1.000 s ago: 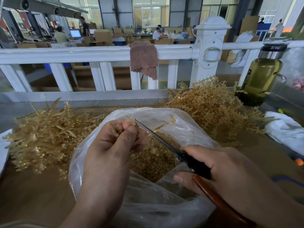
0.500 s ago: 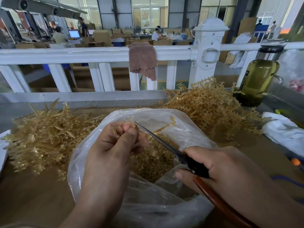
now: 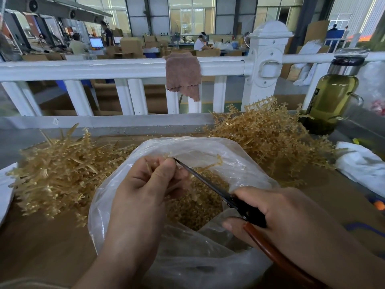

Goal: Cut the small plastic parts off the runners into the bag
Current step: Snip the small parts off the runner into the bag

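Left hand (image 3: 143,190) and right hand (image 3: 291,215) forward, each in curled grip

The runners (image 3: 62,174) are translucent amber-gold in both heaps, and the cut parts (image 3: 198,207) share that gold. The bag (image 3: 245,163) is clear with a milky sheen. The scissors (image 3: 208,181) have black blades and a glossy red-brown handle. The table (image 3: 41,247) is brown (faint wood grain). The railing (image 3: 104,68) is white, the cloth (image 3: 183,78) on it dusty pinkish brown. The bottle (image 3: 333,97) shows olive-green liquid under a steel-grey band and dark lid.
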`<action>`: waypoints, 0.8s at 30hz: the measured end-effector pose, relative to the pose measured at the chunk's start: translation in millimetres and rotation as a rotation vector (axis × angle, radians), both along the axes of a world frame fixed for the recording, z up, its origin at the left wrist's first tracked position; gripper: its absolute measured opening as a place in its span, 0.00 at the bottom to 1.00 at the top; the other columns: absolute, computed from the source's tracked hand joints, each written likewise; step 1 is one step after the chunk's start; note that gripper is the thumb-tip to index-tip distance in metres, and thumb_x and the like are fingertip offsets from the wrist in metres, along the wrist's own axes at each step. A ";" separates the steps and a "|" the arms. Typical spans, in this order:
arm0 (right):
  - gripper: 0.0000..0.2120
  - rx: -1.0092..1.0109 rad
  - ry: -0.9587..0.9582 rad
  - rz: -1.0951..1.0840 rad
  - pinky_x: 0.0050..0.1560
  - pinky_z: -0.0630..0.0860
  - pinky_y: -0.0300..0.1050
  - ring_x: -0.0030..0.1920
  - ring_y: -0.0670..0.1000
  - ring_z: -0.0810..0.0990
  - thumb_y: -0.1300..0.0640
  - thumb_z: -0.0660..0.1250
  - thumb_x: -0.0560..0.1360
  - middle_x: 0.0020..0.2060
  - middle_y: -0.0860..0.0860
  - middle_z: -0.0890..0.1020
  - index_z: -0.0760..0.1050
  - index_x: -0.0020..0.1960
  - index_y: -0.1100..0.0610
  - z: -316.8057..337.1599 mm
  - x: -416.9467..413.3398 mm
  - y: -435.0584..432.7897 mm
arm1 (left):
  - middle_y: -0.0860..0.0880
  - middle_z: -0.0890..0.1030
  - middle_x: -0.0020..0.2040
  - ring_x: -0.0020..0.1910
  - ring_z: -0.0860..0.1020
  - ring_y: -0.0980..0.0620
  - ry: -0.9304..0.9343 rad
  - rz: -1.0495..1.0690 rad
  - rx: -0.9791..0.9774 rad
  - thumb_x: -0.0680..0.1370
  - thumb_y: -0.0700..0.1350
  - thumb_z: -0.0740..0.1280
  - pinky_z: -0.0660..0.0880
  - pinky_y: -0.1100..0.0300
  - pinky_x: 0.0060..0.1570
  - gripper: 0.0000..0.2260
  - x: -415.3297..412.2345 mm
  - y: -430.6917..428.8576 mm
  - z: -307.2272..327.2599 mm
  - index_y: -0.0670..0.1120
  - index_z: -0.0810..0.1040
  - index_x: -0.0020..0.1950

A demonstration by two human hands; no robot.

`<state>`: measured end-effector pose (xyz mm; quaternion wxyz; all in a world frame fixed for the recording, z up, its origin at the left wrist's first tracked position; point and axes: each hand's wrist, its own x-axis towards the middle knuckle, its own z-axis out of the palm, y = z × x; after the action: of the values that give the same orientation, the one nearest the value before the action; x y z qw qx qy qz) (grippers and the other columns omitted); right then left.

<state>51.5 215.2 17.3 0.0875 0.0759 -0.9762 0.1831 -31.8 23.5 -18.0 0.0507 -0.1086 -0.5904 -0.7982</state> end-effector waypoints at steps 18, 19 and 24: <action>0.24 0.006 -0.022 -0.015 0.36 0.71 0.40 0.36 0.45 0.77 0.29 0.55 0.69 0.32 0.47 0.78 0.74 0.48 0.47 3.7 3.9 -2.3 | 0.46 0.84 0.38 0.37 0.83 0.52 0.005 -0.010 0.020 0.79 0.44 0.67 0.79 0.63 0.37 0.10 3.1 3.1 -0.1 0.52 0.82 0.38; 0.24 -0.002 -0.023 -0.014 0.35 0.70 0.40 0.36 0.44 0.77 0.29 0.55 0.69 0.32 0.47 0.78 0.74 0.48 0.47 3.0 3.7 -2.1 | 0.46 0.84 0.38 0.37 0.83 0.52 -0.002 -0.009 0.027 0.79 0.44 0.68 0.79 0.62 0.36 0.10 3.0 3.3 0.7 0.52 0.82 0.38; 0.24 -0.054 -0.041 -0.004 0.38 0.71 0.37 0.37 0.42 0.78 0.27 0.57 0.68 0.34 0.45 0.79 0.72 0.47 0.46 -1.0 1.9 -0.6 | 0.45 0.84 0.38 0.37 0.83 0.51 -0.010 0.017 -0.004 0.82 0.41 0.65 0.79 0.61 0.37 0.13 0.3 2.8 0.2 0.53 0.81 0.39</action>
<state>53.4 214.6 16.3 0.0701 0.0676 -0.9727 0.2106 -31.6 26.3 -17.8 0.0542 -0.0996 -0.5929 -0.7972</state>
